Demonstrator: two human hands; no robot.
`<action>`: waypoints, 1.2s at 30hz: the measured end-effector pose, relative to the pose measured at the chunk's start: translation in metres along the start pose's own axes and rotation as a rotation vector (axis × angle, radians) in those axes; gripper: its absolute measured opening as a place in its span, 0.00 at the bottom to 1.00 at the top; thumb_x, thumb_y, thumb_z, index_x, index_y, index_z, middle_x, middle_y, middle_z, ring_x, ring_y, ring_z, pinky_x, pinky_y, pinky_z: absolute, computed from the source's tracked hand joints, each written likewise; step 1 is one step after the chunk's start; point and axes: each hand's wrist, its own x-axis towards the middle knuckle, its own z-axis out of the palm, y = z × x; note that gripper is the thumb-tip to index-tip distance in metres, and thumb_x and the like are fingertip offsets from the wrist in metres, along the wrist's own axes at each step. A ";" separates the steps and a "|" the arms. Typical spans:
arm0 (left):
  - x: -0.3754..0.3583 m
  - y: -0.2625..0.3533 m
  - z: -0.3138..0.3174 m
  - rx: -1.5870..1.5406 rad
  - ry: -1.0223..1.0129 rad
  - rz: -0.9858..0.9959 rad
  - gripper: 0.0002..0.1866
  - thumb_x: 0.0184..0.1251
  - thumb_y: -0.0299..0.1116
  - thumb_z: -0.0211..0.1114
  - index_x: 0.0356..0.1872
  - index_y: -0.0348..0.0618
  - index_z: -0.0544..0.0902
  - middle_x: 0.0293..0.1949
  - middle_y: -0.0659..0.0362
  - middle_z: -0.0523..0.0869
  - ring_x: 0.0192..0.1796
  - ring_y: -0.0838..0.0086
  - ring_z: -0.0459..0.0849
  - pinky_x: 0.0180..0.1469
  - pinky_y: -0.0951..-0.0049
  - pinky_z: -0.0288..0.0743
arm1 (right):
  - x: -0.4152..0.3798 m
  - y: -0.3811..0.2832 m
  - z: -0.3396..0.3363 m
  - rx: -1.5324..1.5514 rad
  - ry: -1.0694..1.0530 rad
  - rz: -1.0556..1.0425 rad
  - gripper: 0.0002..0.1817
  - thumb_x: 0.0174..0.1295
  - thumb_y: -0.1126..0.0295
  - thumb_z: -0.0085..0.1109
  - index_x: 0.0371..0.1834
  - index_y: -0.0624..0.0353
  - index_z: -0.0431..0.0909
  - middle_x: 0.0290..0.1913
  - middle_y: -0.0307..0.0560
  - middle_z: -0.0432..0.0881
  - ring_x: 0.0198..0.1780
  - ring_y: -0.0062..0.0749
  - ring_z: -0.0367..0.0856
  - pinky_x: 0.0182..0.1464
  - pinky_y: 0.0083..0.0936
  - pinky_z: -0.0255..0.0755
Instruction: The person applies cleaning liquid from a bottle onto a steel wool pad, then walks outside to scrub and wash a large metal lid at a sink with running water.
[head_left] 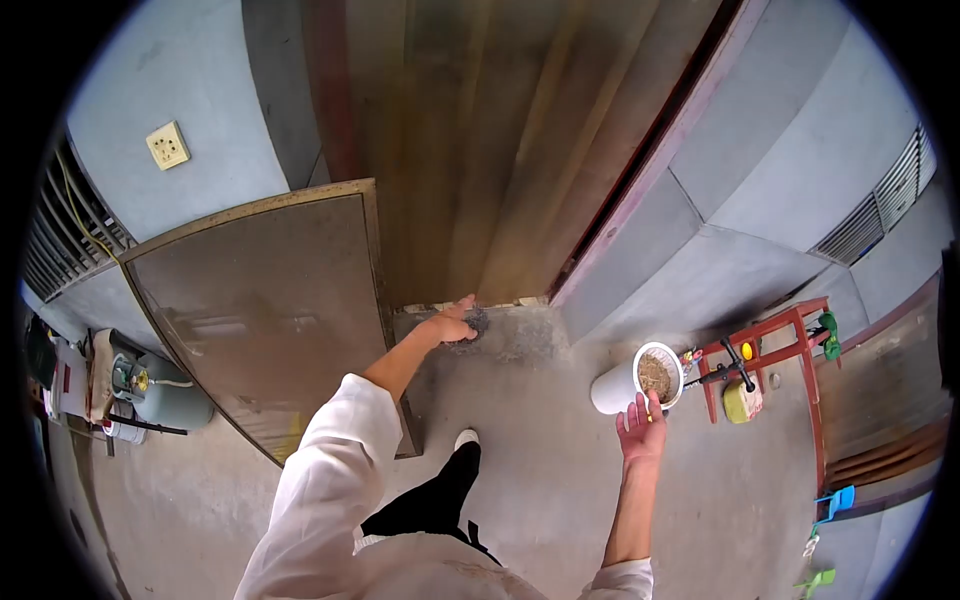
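My left hand (447, 326) reaches forward, low at the foot of the doorway, with its fingers apart and nothing seen in them. In this view it overlaps a rough dark patch (480, 324) on the floor by the sill. Beyond it hangs a brownish, see-through strip curtain (480, 160). My right hand (642, 430) is palm up with the fingers loosely spread. Its fingertips are right at the near rim of a white bucket (612, 390), overlapping it. Brown, crumbly material (655, 374) shows inside the bucket.
A framed screen panel (260, 290) leans left of the doorway. Farther left stands a gas cylinder (170, 390). At right are a red wooden frame (765, 328), a yellowish container (742, 402) and a blue chair (838, 502). My shoe (467, 438) is on the concrete floor (550, 480).
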 end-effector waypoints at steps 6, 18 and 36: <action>0.099 0.051 -0.057 -0.052 0.092 -0.117 0.50 0.57 0.30 0.69 0.78 0.52 0.48 0.74 0.48 0.60 0.74 0.56 0.62 0.73 0.65 0.57 | 0.073 -0.021 0.192 -0.434 -0.418 -0.058 0.21 0.65 0.66 0.56 0.62 0.39 0.74 0.55 0.34 0.77 0.47 0.23 0.74 0.56 0.33 0.66; 0.339 0.094 -0.145 0.063 0.084 0.013 0.50 0.52 0.37 0.68 0.76 0.48 0.50 0.69 0.46 0.69 0.70 0.57 0.68 0.69 0.65 0.64 | 0.228 -0.022 0.503 -0.780 -1.157 -0.034 0.28 0.70 0.67 0.55 0.74 0.43 0.63 0.46 0.36 0.83 0.31 0.15 0.76 0.39 0.17 0.75; 0.374 0.051 -0.384 -0.987 0.814 -0.178 0.51 0.57 0.27 0.64 0.78 0.58 0.43 0.69 0.51 0.66 0.57 0.63 0.79 0.55 0.65 0.78 | 0.513 -0.232 0.614 -0.522 -1.014 -0.277 0.34 0.74 0.63 0.49 0.79 0.45 0.46 0.49 0.44 0.80 0.27 0.15 0.69 0.28 0.14 0.67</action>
